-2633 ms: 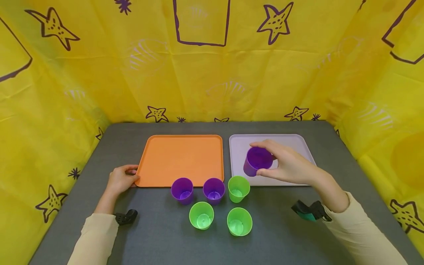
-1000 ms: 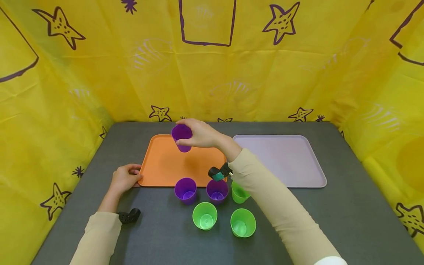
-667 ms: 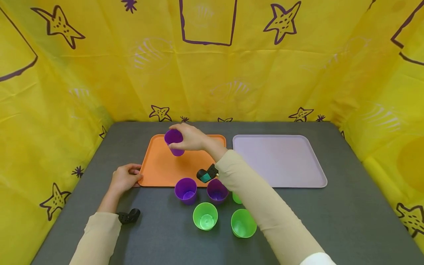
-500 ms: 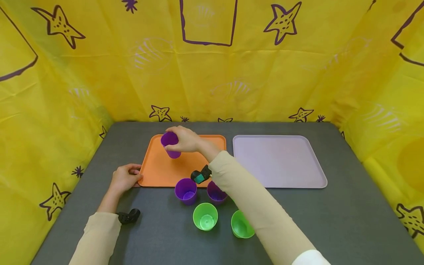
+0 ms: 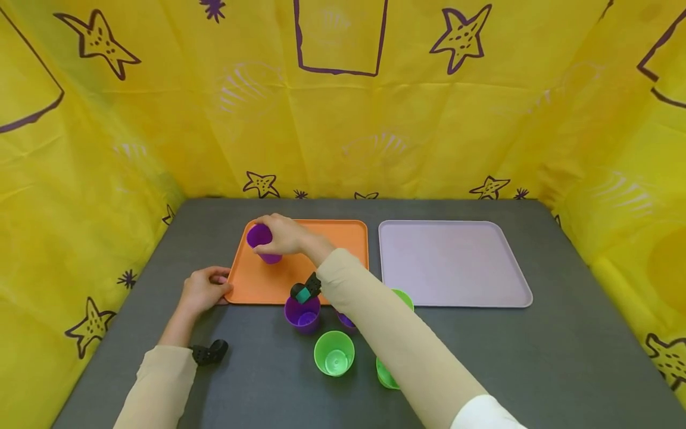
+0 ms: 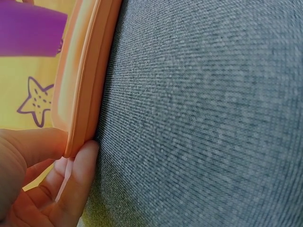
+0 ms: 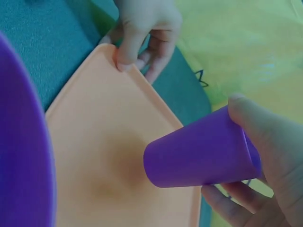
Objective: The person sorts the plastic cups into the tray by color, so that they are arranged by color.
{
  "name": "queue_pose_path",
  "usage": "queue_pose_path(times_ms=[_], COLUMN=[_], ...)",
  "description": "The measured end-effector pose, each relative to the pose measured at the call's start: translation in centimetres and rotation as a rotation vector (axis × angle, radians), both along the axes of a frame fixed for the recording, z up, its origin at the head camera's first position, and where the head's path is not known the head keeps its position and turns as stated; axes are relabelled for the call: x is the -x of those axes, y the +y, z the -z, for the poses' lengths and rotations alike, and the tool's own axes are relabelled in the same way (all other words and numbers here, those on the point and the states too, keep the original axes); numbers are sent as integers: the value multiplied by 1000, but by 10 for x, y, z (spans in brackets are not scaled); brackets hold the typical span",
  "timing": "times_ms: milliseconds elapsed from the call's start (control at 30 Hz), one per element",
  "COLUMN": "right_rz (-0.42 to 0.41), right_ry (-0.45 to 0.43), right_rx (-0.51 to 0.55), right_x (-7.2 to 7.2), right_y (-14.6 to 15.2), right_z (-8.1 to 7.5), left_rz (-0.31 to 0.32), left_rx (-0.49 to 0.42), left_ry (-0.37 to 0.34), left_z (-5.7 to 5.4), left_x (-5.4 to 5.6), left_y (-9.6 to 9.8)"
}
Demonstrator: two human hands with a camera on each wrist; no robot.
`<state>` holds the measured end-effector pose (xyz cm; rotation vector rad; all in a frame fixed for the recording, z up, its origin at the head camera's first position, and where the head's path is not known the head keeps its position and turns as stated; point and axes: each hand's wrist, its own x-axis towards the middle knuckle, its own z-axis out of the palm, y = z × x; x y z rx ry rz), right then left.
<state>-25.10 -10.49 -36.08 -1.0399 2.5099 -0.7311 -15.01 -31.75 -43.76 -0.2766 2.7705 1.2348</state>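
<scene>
My right hand grips a purple cup by its rim, thumb on one side and fingers on the other. The cup is over the left part of the orange tray, base towards the tray; in the right wrist view soft shadows lie on the tray near the cup. At the tray's near left corner, my left hand pinches the edge, with the thumb on the rim in the left wrist view. Two more purple cups stand just in front of the tray, one partly behind the right sleeve.
Three green cups stand on the grey table: one in full view, the others partly hidden by the right forearm. A bare lavender tray lies to the right of the orange one. Yellow patterned cloth surrounds the table's back and sides.
My right hand has carried the purple cup from over the lavender tray leftwards to the orange tray, then further left and lower. The left hand has stayed at the tray's corner.
</scene>
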Motion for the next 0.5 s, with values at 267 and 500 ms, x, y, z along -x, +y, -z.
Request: queue_pose_path(times_ms=[267,500], right_rz=[-55,-69], right_ry=[20,29], right_rx=[-8,-74], right_x=[-1,-4], right_y=[-15,-21], right_z=[8,11], left_rz=[-4,-1], left_rx=[-16,-16], left_ry=[-2,-9], left_z=[1,1], left_x=[0,1], left_y=[-2,-1])
